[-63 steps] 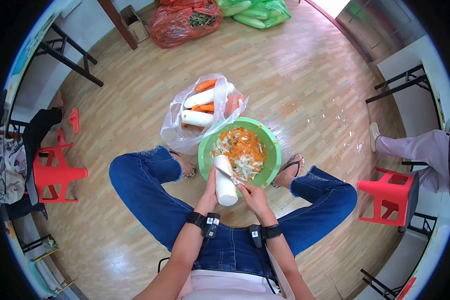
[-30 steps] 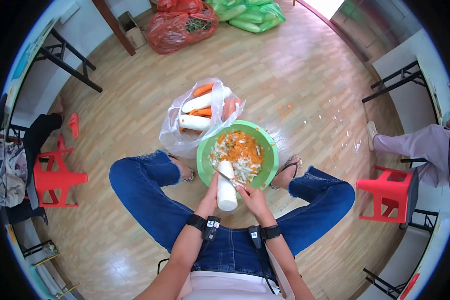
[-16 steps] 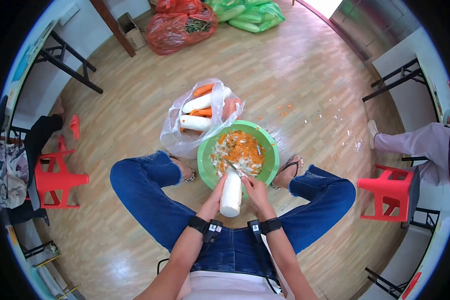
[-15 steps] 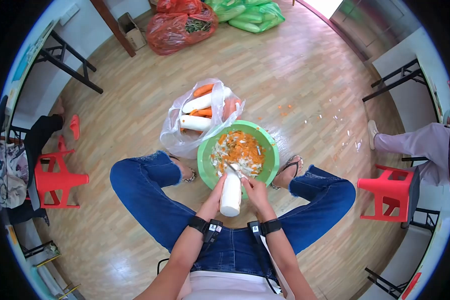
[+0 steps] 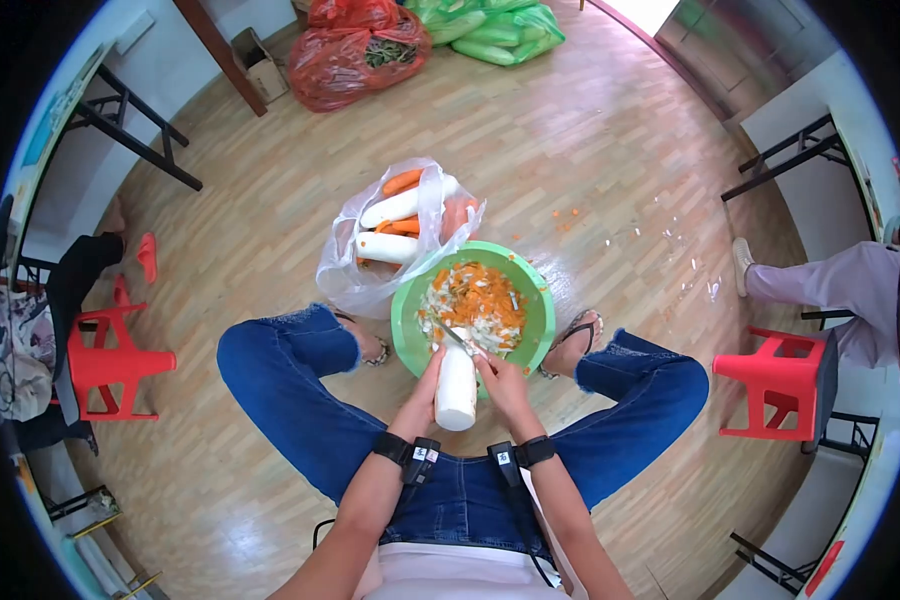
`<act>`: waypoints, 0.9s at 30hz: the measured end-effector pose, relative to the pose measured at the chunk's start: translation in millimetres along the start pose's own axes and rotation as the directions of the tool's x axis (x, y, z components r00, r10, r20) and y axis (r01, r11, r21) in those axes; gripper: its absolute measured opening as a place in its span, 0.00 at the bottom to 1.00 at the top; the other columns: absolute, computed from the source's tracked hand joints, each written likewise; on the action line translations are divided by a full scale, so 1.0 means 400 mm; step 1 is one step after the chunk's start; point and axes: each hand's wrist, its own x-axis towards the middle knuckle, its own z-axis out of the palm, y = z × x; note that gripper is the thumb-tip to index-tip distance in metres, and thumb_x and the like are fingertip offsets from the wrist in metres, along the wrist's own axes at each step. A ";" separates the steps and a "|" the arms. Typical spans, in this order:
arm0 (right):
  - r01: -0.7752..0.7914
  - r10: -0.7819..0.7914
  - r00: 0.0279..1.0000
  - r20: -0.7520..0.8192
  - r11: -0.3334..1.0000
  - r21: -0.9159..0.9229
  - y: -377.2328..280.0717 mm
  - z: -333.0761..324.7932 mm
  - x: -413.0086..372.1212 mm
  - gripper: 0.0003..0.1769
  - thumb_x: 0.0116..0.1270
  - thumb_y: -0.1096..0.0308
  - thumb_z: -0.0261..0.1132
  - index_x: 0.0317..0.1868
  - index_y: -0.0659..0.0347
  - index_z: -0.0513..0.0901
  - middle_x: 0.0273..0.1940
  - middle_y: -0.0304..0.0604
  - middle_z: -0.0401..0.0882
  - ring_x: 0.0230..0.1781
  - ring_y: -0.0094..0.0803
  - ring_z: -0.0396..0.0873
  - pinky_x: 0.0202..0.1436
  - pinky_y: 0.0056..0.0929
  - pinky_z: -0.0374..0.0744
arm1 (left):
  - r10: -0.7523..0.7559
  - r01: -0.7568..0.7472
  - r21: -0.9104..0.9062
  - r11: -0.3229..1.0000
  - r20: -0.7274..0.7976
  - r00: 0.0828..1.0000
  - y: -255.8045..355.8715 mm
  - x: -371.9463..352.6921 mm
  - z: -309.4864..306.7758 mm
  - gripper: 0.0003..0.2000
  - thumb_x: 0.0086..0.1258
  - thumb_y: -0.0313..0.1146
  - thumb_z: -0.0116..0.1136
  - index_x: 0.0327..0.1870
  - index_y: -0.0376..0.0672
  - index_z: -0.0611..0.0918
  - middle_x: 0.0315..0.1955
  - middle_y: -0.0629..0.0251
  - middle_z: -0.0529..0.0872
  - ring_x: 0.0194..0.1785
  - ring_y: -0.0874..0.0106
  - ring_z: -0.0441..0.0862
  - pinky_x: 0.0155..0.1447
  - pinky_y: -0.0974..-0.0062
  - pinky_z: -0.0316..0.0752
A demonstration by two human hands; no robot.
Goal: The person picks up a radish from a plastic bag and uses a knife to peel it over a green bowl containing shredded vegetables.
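Note:
A thick white radish [image 5: 456, 390] is held over the near rim of a green basin [image 5: 541, 318]. My left hand [image 5: 429, 385] is closed round its left side. On the right, my right hand [image 5: 503, 383] is closed on a knife [image 5: 452, 334], whose blade lies across the radish's far end. Orange and white chopped pieces [image 5: 480, 300] fill the bottom of the basin. Touching the basin's far left side is a clear plastic bag [image 5: 345, 275] with whole white radishes [image 5: 387, 247] and carrots [image 5: 403, 182] in it.
Red stools stand at left [image 5: 120, 362] and right [image 5: 770, 385], each beside a seated person. Scraps [image 5: 692, 265] lie on the floor right of the basin. At the back are a red bag [image 5: 340, 70] and a green bag [image 5: 510, 35]. Table legs stand along both sides.
The knife blade has swung to point further left across the radish's end. Both hands and the radish have shifted slightly left in the view.

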 end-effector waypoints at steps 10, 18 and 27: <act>-0.081 0.082 0.996 -0.037 0.997 0.013 0.016 -0.015 0.028 0.19 0.62 0.51 0.52 0.45 0.51 0.79 0.21 0.50 0.76 0.22 0.39 0.77 0.26 0.33 0.72 | -0.059 0.055 0.076 0.996 0.053 0.997 0.004 -0.035 0.031 0.26 0.62 0.58 0.43 0.43 0.42 0.75 0.27 0.62 0.81 0.25 0.68 0.81 0.26 0.70 0.79; -0.043 0.043 0.999 -0.003 0.998 0.041 0.013 -0.008 -0.003 0.19 0.62 0.51 0.53 0.44 0.54 0.79 0.22 0.49 0.76 0.23 0.41 0.77 0.27 0.32 0.72 | -0.048 0.050 0.049 0.998 -0.042 0.998 0.008 -0.015 0.020 0.26 0.61 0.59 0.43 0.41 0.42 0.75 0.25 0.62 0.81 0.24 0.67 0.81 0.25 0.70 0.78; -0.038 0.041 0.994 -0.106 0.999 0.032 0.056 0.002 0.046 0.19 0.62 0.52 0.53 0.35 0.59 0.80 0.22 0.51 0.76 0.22 0.43 0.75 0.26 0.35 0.71 | -0.053 0.049 0.125 0.991 0.032 0.998 0.003 -0.044 0.036 0.26 0.61 0.58 0.44 0.43 0.42 0.75 0.26 0.62 0.81 0.24 0.68 0.80 0.25 0.70 0.78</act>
